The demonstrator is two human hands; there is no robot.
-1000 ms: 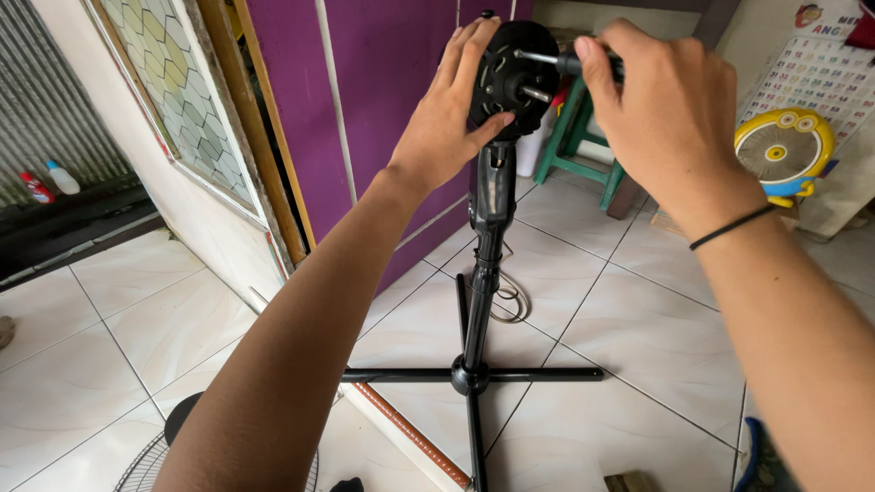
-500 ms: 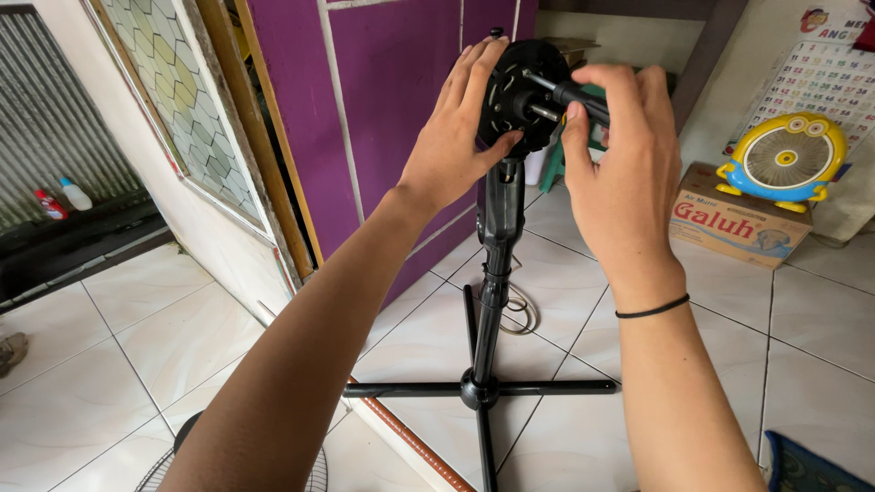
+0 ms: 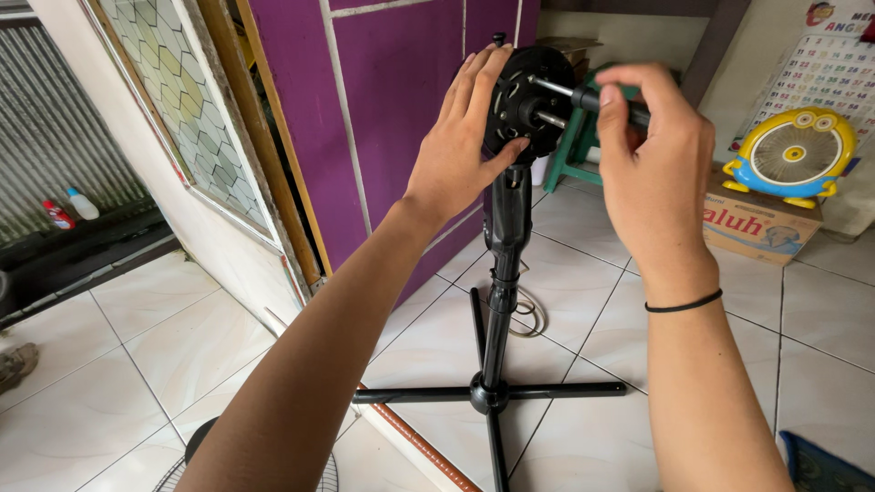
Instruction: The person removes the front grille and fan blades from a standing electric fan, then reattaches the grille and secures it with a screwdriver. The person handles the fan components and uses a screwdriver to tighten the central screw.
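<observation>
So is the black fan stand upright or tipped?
Upright: the fan stand rises straight from its cross base flat on the tiled floor, left hand steadying the motor head.

Purple door (image 3: 401, 118) close behind fan head (image 3: 529, 100)
</observation>
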